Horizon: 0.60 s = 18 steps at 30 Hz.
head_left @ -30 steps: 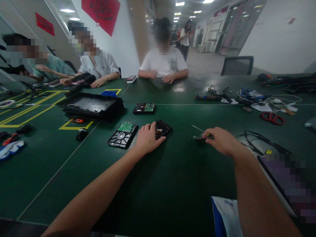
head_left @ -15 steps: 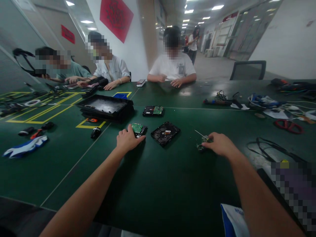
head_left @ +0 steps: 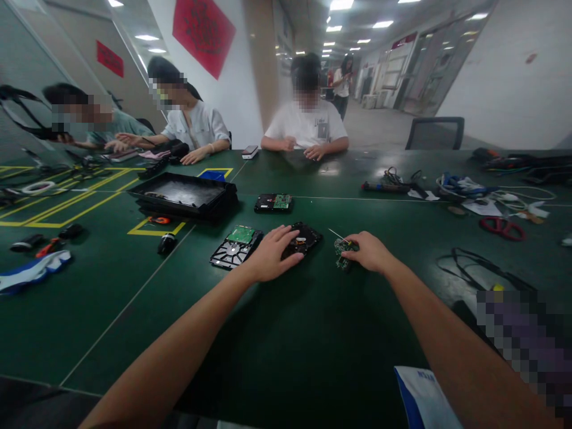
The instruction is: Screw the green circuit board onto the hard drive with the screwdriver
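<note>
Currently, item one: left hand [head_left: 270,257], fingers spread flat on the open hard drive [head_left: 302,237] at its 1 o'clock, having come over from the upturned drive [head_left: 235,247], now at its 9 o'clock. Item two: right hand [head_left: 369,251], fingertips pinched on the small circuit board [head_left: 342,245], slid leftward; it now lies just beside the open hard drive, at 3 o'clock, so both parts sit within reach

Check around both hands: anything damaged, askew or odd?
The hard drive under the left hand lies open and skewed; a loose green circuit board sits beside it under the right hand.
</note>
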### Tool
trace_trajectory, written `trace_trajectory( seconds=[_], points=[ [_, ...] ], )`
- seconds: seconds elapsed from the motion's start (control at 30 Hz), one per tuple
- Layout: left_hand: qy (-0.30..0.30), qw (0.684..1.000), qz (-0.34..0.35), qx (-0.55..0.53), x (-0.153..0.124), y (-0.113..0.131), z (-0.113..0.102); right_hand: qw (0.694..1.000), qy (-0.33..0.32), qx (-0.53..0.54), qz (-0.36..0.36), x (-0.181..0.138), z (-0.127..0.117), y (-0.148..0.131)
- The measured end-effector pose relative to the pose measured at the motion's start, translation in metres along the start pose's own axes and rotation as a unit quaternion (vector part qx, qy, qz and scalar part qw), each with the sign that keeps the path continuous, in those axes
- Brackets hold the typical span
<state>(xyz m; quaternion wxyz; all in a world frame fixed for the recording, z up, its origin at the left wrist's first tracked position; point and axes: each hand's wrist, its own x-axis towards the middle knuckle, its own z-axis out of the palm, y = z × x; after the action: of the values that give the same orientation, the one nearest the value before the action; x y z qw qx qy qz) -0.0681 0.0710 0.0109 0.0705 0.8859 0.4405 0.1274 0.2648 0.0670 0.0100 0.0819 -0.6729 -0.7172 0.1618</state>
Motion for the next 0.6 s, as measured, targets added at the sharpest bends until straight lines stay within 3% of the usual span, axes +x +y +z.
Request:
trace_trajectory(
  seconds=[0.07, 0.17, 0.3, 0.43, 0.6],
  points=[
    [-0.027, 0.999, 0.024, -0.001, 0.006, 0.010, 0.007, 1.000, -0.009, 0.005, -0.001, -0.002, -0.004, 0.000],
    [-0.026, 0.999, 0.000, 0.028, 0.007, 0.018, 0.018, 1.000, -0.018, 0.015, 0.012, -0.007, -0.011, 0.002],
    [0.018, 0.994, -0.085, 0.065, 0.007, 0.031, 0.033, 0.997, -0.038, 0.045, 0.040, -0.021, -0.016, 0.003],
    [0.054, 0.982, -0.165, 0.077, 0.012, 0.045, 0.043, 0.993, -0.029, 0.070, 0.094, -0.041, -0.007, -0.002],
    [0.093, 0.984, -0.134, 0.075, -0.003, 0.023, 0.028, 0.983, 0.023, 0.088, 0.158, -0.047, 0.011, -0.013]
  ],
)
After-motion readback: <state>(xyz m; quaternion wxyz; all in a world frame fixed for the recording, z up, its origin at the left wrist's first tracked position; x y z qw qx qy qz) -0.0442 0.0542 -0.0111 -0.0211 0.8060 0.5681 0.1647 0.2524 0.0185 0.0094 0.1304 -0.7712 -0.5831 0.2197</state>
